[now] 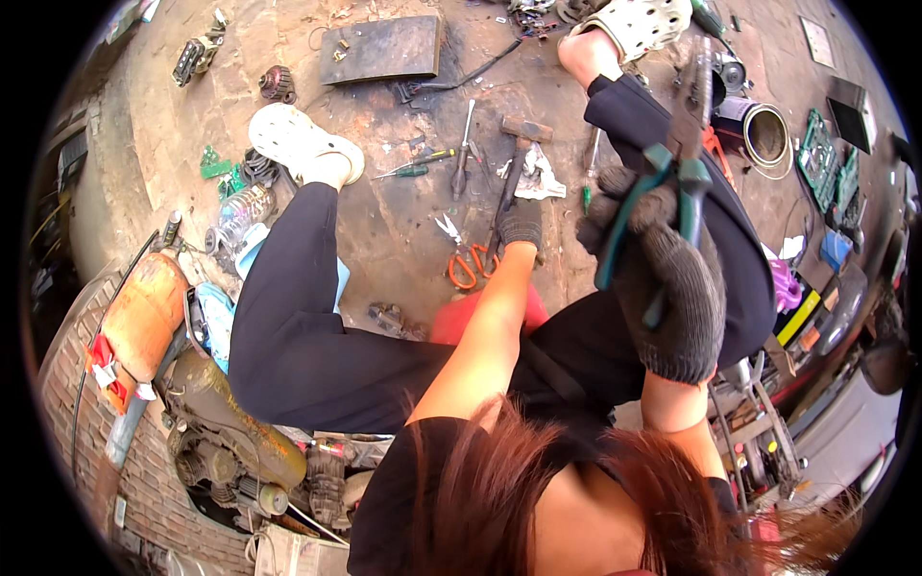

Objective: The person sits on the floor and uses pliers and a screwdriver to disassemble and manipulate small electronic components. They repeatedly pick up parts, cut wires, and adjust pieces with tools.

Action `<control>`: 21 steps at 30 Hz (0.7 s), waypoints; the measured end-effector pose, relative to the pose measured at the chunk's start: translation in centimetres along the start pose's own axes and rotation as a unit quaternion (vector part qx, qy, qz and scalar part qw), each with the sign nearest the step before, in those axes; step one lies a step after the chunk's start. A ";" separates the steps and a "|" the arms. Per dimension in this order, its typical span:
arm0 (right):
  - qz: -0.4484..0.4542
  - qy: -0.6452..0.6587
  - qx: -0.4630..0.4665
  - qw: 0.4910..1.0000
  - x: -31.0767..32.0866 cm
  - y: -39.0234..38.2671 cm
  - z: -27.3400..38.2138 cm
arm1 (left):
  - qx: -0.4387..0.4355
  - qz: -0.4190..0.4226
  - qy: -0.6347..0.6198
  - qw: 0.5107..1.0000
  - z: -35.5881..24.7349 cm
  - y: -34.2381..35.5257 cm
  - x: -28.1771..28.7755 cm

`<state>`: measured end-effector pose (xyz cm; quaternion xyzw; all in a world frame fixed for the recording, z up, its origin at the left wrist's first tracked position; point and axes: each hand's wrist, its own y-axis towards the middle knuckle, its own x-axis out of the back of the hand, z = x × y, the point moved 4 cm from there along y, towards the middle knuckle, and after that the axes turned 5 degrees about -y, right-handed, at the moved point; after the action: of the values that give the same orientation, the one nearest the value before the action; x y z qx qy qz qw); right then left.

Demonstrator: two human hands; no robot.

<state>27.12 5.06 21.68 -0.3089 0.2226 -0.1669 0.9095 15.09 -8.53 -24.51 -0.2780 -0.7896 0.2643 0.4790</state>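
My gloved left hand (pixel 521 227) grips the handle of a hammer (pixel 527 130) lying on the ground, beside a crumpled white rag (pixel 544 179). Just to its left lie orange-handled scissors (pixel 462 269), a long screwdriver (pixel 465 144) and a green screwdriver (pixel 412 171). My gloved right hand (pixel 663 269) is raised close to the camera over my right leg, closed around teal-handled pliers (pixel 690 110) whose metal jaws point away from me.
A metal plate (pixel 379 48) lies beyond the tools. My feet in white clogs flank them. At right are a round can (pixel 765 134) and a green tool case (pixel 818 163). At left are plastic bottles (pixel 240 216), an orange padded object (pixel 144 317) and a rusty cylinder (pixel 221 413).
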 end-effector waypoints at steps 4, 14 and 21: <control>-0.074 -0.042 0.057 0.995 2.0 0.4 0.3 | -0.075 0.080 -0.061 0.992 -5.8 -1.0 6.7; -0.001 -0.203 0.066 0.977 2.2 0.3 -0.7 | -0.112 0.035 -0.775 0.622 -14.0 -13.8 28.0; 0.127 -0.376 0.209 0.894 -0.5 -3.2 -0.5 | -0.193 -0.057 -0.682 0.704 -15.4 -23.3 34.4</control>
<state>25.96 2.60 23.56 -0.1206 -0.1385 0.0356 0.9823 11.39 1.18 18.63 -0.0626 -0.9488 0.1960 -0.2396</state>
